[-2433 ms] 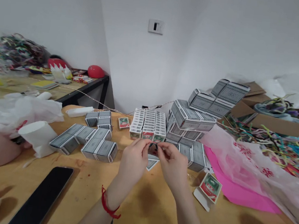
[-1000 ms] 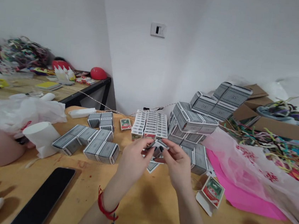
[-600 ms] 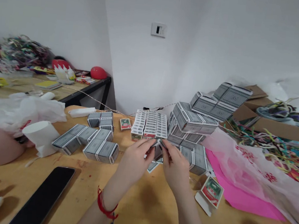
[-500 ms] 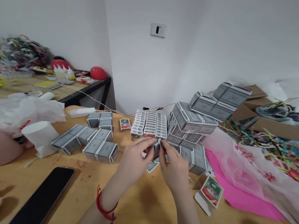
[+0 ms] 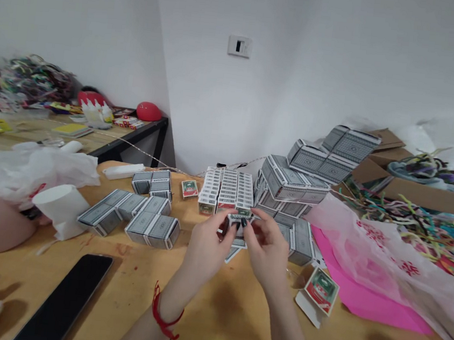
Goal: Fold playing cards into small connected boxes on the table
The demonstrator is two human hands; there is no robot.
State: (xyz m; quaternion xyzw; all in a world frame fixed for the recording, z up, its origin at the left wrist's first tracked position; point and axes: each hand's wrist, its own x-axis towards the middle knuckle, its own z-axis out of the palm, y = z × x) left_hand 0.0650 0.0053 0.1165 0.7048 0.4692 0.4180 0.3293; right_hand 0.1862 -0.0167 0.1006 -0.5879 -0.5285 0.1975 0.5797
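Observation:
My left hand (image 5: 211, 244) and my right hand (image 5: 265, 247) meet at the middle of the wooden table. Both are closed, fingers curled and thumbs nearly touching, around a small grey-patterned playing card piece (image 5: 234, 220); its exact shape is mostly covered by my fingers. Just below it lies a loose playing card (image 5: 233, 254). Right behind my hands stand rows of packed card boxes (image 5: 229, 189). To the left sit grey blocks made of folded playing cards (image 5: 152, 224), and a taller stack of such blocks (image 5: 294, 180) rises to the right.
An opened card box (image 5: 321, 291) lies near my right forearm, by pink paper (image 5: 363, 298). A phone (image 5: 65, 299) and a white paper roll (image 5: 61, 206) are on the left. One closed card box (image 5: 189, 189) sits near the rows. Cardboard boxes (image 5: 423, 193) stand far right.
My thumbs have come down together over the front of the card piece, and my fingers have shifted behind it. The blocks and boxes have stayed in place.

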